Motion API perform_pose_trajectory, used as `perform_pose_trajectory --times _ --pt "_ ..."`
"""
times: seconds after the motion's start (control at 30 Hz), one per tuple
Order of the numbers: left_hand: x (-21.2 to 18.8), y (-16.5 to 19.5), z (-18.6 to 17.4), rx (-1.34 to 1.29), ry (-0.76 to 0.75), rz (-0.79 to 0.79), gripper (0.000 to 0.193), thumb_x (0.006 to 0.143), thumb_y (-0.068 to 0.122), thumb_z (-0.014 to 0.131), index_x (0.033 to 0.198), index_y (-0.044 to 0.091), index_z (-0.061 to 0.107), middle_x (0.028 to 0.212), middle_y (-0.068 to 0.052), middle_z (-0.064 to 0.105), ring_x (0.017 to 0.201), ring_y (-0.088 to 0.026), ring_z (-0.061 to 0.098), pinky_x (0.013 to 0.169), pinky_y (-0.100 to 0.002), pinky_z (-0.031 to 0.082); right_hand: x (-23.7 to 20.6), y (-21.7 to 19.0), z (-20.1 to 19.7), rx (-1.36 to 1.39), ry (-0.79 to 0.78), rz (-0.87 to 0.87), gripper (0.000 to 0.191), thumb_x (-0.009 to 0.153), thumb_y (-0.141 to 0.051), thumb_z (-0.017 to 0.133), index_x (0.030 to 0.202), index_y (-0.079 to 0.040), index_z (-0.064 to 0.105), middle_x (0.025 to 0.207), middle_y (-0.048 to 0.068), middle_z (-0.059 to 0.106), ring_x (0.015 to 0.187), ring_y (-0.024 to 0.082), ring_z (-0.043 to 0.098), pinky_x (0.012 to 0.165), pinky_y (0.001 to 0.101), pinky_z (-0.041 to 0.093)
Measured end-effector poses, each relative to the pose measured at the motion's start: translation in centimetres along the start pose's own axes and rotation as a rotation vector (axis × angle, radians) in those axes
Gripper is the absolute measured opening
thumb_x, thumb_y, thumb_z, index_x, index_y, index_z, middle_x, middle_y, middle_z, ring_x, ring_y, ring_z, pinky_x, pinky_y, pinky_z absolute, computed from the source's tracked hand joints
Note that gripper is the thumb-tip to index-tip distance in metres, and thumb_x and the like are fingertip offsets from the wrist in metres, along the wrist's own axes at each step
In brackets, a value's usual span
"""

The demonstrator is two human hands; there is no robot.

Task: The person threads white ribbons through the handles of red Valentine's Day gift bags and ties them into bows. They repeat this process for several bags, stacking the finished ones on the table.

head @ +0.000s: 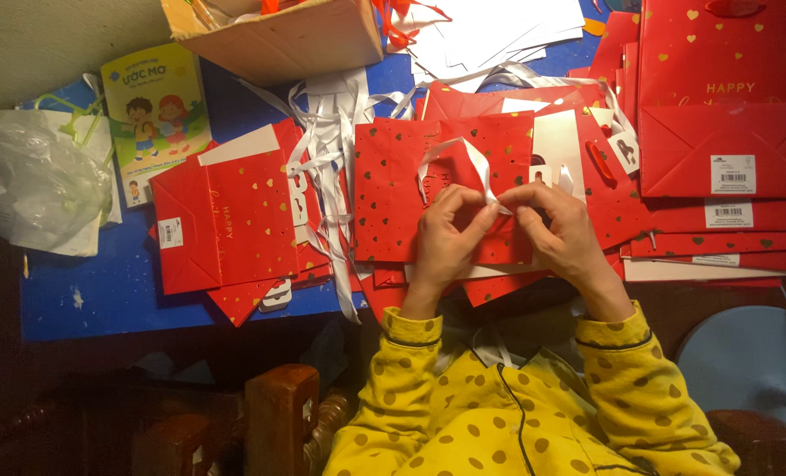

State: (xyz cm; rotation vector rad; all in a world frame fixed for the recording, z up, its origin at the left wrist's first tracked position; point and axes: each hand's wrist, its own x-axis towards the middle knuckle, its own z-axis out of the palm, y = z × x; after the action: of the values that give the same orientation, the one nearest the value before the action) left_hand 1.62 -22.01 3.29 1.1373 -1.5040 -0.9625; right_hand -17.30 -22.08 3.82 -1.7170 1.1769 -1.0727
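Both grips pinched on white ribbon (474,167): left hand (447,236) fingertips closed on the strand near its middle, right hand (562,227) closed on the same strand just beside it, thumbs nearly touching. Ribbon looped up from the hands over flat red gift bag (393,189) with gold hearts, lying on blue counter (102,295) directly under both hands. Yellow spotted sleeves (410,370) at the bottom. Left of the bag, tangle of loose white ribbons (327,141), then another folded red bag (225,225) with barcode sticker. Stack of red bags (723,150) on the right, touching and overlapping one another. Cardboard box (278,35) at top centre, white paper sheets (499,35) beside it. Children's booklet (156,115) and crumpled clear plastic bag (31,185) far left, well apart from the hands. Wooden chair part (280,414) below counter edge.
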Motion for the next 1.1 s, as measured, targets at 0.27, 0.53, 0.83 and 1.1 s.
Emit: perform_pose_trajectory --times 0.27,0.53,0.83,1.1 --pt "0.0 -2.5 -1.0 -0.688 0.027 -0.201 0.012 0.110 0.017 0.058 0.114 0.006 0.062 0.107 -0.008 0.073 0.102 -0.014 0.064 0.099 -0.032 0.049 0.1 -0.2 -0.1 -0.085 0.000 0.048 0.022 0.095 0.001 0.054 0.105 -0.004 0.074 0.081 0.004 0.067 0.072 0.014 0.057 0.065 0.0291 0.045" --pt "0.1 -3.9 -2.1 -1.012 0.070 -0.147 0.014 0.111 0.015 0.059 0.120 0.005 0.064 0.097 -0.007 0.071 0.100 -0.020 0.068 0.102 -0.039 0.052 0.5 -0.2 0.2 -0.066 0.002 0.098 0.026 0.092 0.002 0.052 0.103 -0.004 0.075 0.081 0.005 0.071 0.069 0.012 0.058 0.063 0.0275 0.046" --pt "0.3 -0.2 -3.7 -0.708 0.141 -0.206 0.020 0.107 0.014 0.063 0.120 0.001 0.070 0.094 -0.005 0.071 0.093 -0.015 0.067 0.095 -0.034 0.053 0.5 0.3 0.2 -0.087 0.032 0.075 0.026 0.091 0.002 0.052 0.102 -0.004 0.076 0.076 0.005 0.065 0.068 0.013 0.054 0.062 0.0291 0.044" --pt "0.1 7.4 -3.8 -0.720 0.054 -0.024 0.015 0.106 0.007 0.067 0.117 -0.002 0.069 0.096 -0.009 0.072 0.096 -0.018 0.069 0.095 -0.035 0.056 0.3 0.3 0.1 -0.056 0.025 0.124 0.027 0.091 0.001 0.051 0.102 -0.004 0.075 0.075 0.004 0.067 0.064 0.011 0.054 0.059 0.0280 0.043"
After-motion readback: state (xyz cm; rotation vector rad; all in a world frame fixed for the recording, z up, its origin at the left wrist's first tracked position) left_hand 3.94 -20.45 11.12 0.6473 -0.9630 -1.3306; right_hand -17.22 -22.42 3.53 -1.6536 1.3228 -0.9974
